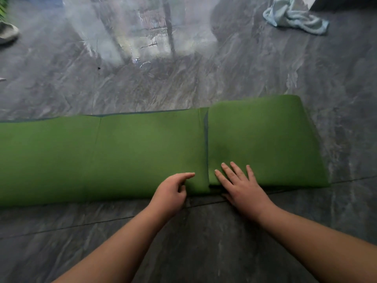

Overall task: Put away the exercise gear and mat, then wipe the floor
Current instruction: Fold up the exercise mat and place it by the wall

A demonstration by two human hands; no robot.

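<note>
Here my right hand [242, 186] lies flat with straight fingers pressing the folded right end of the green mat [122, 152], which stretches across the grey stone floor [204, 242] in front of me. My left hand [171, 193] pinches the mat's near edge just beside the fold, forefinger stretched out on top. A crumpled pale blue cloth [295, 17] lies well apart, far right.

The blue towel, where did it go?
In the head view the light blue towel lies crumpled on the grey floor at the top right, far beyond the green mat's folded right end.
</note>
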